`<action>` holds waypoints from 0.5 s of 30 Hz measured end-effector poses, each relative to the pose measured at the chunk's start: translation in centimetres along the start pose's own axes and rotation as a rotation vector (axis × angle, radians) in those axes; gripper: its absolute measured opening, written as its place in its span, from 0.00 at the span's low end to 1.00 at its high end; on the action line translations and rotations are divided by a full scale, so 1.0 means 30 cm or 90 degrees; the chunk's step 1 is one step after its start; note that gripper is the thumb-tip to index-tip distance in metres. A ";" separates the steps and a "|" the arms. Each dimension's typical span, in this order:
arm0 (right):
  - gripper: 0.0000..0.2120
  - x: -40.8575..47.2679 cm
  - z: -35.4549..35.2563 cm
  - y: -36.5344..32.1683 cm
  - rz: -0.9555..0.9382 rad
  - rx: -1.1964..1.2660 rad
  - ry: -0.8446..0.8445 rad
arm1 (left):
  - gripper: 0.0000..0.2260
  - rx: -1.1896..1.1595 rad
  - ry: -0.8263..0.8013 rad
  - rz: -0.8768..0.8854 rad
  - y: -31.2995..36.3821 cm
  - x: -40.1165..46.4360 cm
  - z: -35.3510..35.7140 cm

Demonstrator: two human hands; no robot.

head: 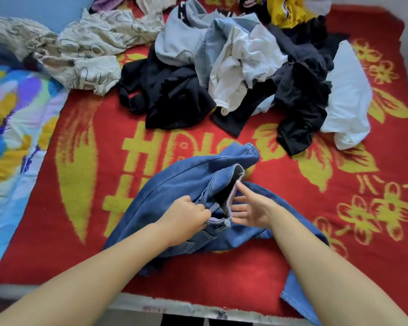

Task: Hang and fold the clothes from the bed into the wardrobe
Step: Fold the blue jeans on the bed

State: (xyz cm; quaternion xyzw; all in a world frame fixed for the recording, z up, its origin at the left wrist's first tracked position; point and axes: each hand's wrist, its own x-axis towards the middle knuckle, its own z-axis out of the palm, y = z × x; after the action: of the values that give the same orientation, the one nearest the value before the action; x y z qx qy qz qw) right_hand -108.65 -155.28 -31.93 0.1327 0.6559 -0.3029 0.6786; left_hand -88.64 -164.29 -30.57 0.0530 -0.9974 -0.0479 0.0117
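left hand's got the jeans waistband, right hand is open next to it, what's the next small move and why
Probably close the right hand on the waistband opposite the left hand, then pull it straight. The jeans lie bunched on the red blanket with the waist gaping open, and only one side is held, so they can't yet be flattened for folding.

Blue jeans (174, 184) lie on a red blanket (292, 267) patterned yellow, near black and white clothes (245, 74).

Soft, even daylight lit the red blanket (222, 274) brightly, with only faint shadows. Around that blanket the wide-angle view bowed the edges, and fine detail looked smeared throughout.
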 end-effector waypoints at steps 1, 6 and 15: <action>0.24 -0.011 0.049 -0.017 -0.024 -0.063 -0.041 | 0.16 -0.015 0.023 -0.007 0.007 -0.031 -0.010; 0.07 -0.102 0.207 -0.142 -0.249 -0.339 0.071 | 0.10 -0.161 0.170 -0.118 -0.002 -0.116 -0.053; 0.12 -0.523 0.166 -0.408 -0.543 -0.102 0.052 | 0.16 -0.135 -0.180 -0.272 -0.251 -0.145 -0.172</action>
State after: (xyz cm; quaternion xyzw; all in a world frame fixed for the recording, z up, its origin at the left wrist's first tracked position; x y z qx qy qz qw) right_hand -111.09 -163.99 -13.53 -0.1916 0.6996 -0.4988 0.4744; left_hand -83.38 -171.77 -26.26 0.2533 -0.9448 -0.1602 -0.1324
